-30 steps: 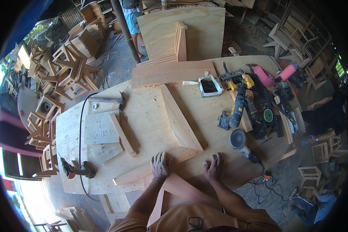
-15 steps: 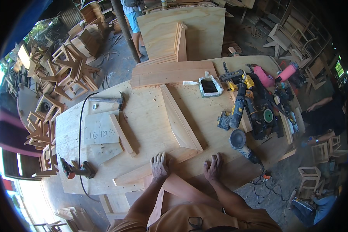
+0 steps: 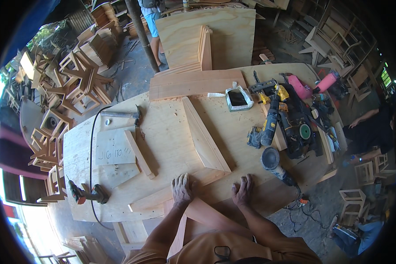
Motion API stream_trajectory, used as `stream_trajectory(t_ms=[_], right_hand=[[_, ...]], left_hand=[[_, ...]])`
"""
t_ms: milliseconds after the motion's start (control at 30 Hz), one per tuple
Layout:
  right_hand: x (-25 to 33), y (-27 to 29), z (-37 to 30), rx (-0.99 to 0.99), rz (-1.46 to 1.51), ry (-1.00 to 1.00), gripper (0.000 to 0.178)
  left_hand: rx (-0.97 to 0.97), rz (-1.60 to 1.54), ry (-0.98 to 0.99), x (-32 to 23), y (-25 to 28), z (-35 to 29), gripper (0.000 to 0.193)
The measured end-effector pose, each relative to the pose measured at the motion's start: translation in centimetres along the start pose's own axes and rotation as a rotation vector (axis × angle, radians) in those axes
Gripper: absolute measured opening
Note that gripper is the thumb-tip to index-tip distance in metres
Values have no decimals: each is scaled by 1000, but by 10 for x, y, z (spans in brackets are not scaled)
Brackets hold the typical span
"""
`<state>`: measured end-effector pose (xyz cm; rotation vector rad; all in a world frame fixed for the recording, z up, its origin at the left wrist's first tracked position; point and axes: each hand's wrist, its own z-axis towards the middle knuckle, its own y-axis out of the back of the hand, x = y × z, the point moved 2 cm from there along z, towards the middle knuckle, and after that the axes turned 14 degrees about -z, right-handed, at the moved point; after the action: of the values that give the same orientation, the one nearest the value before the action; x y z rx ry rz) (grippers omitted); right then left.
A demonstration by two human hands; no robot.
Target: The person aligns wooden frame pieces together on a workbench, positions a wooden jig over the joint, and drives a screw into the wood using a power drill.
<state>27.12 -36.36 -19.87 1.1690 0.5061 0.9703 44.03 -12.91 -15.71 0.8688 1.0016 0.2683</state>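
An angled wooden frame piece (image 3: 202, 136) lies on the plywood-topped worktable (image 3: 163, 154). Its long arm points away from me and its lower arm runs left toward the table's near edge. My left hand (image 3: 182, 188) rests across that lower arm, its fingers laid over the wood and not closed round it. To the right of the frame's corner, my right hand (image 3: 243, 189) leans on the table near its edge, fingers loosely bent and nothing seen in them. Below my hands, wooden boards (image 3: 211, 215) show between my forearms, partly hidden by my body.
Power tools (image 3: 290, 123) crowd the right side, with a sander-like tool (image 3: 270, 159) nearest. A hammer (image 3: 123, 115), marked board (image 3: 115, 147) and cordless drill (image 3: 88, 192) lie left, beside a black cable (image 3: 91, 154). A wide plank (image 3: 193, 83) lies at the far edge. People stand nearby.
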Motion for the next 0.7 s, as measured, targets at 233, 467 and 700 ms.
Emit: stream_trajectory(t_ms=[233, 467, 700], right_hand=[[0, 2, 2, -1, -3, 0, 54], [-1, 2, 1, 25, -14, 3, 54], [0, 5, 3, -10, -12, 12, 54]], left_hand=[[-2, 6, -5, 0, 0, 0, 53], [-11, 21, -14, 1, -1, -1, 53], [-10, 15, -17, -1, 1, 1, 52]])
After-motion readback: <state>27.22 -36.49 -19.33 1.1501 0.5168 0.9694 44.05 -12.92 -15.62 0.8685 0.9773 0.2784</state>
